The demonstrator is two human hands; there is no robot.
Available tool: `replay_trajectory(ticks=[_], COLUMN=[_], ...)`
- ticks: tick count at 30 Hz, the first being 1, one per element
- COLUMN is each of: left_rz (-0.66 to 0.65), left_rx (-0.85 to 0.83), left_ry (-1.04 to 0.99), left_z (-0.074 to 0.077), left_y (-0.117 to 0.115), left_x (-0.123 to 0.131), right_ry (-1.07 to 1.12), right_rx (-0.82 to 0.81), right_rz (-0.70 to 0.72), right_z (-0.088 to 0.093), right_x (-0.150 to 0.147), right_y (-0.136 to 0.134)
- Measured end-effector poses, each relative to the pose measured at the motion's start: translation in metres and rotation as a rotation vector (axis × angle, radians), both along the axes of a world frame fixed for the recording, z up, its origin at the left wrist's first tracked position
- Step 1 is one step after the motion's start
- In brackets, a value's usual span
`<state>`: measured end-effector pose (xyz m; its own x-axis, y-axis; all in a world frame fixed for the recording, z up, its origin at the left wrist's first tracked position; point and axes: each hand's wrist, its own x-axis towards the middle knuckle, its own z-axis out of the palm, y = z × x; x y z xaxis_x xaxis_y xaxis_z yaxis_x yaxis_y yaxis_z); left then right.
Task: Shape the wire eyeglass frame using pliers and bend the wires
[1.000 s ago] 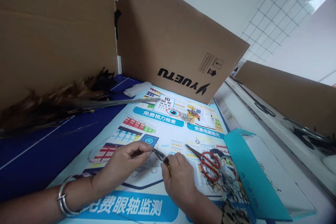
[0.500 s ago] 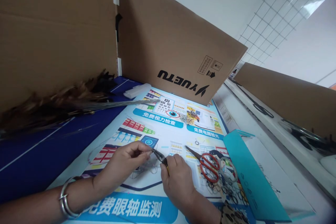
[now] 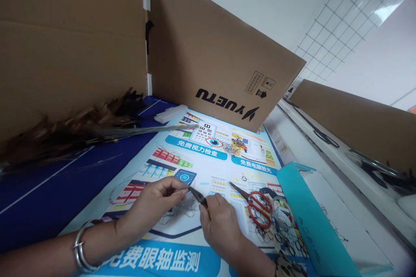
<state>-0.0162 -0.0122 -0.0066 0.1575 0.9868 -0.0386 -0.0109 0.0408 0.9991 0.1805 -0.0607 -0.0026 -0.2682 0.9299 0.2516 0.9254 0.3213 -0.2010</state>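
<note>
My right hand [image 3: 221, 220] is wrapped round the handles of dark-jawed pliers [image 3: 197, 195], whose narrow nose points up and left. At the tip of the pliers, my left hand [image 3: 156, 199] pinches thumb against fingers; whatever small piece sits between them is too fine to make out. Under the fingertips lies a loose tangle of thin wire [image 3: 182, 211] on the printed poster sheet [image 3: 201, 171]. Red-handled scissors [image 3: 260, 209] rest to the right of my right hand, blades towards the back left. Beside them is a heap of small dark wire rings [image 3: 289, 239].
A round clear ring-shaped item [image 3: 284, 212] lies by the scissors. A turquoise-and-white box [image 3: 316, 220] stands at right. Brown feathers [image 3: 81, 125] and a bundle of thin wires [image 3: 156, 128] lie at left. Cardboard panels [image 3: 211, 52] wall in the back and left.
The jaws of the pliers, parted earlier, now look closed together. The left fingertips and the pliers have shifted down slightly; the other things stay in place.
</note>
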Motion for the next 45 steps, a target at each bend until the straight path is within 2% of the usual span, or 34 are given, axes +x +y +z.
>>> replay_trajectory(ticks=[12,18,24,32,45], left_rz=[-0.065,-0.131,-0.197,-0.172,-0.184], left_rx=[-0.032,-0.058,-0.102,-0.111,-0.103], left_ry=[-0.009,-0.048,-0.174,-0.192,-0.121], left_z=[0.003,0.002,0.004,0.001,0.004], left_y=[0.001,0.005,0.002,0.004,0.005], left_x=[-0.002,-0.003,-0.006,-0.005,-0.006], right_ry=[0.056,0.065,0.112,0.142,0.154], right_rx=[-0.097,-0.104,-0.089,-0.124,-0.071], right_rz=[0.029,-0.008,-0.017,-0.012,0.032], right_z=[0.014,0.011,0.009,0.012,0.012], right_x=[0.004,0.005,0.009,0.012,0.014], right_y=[-0.001,-0.001,0.000,0.000,0.000])
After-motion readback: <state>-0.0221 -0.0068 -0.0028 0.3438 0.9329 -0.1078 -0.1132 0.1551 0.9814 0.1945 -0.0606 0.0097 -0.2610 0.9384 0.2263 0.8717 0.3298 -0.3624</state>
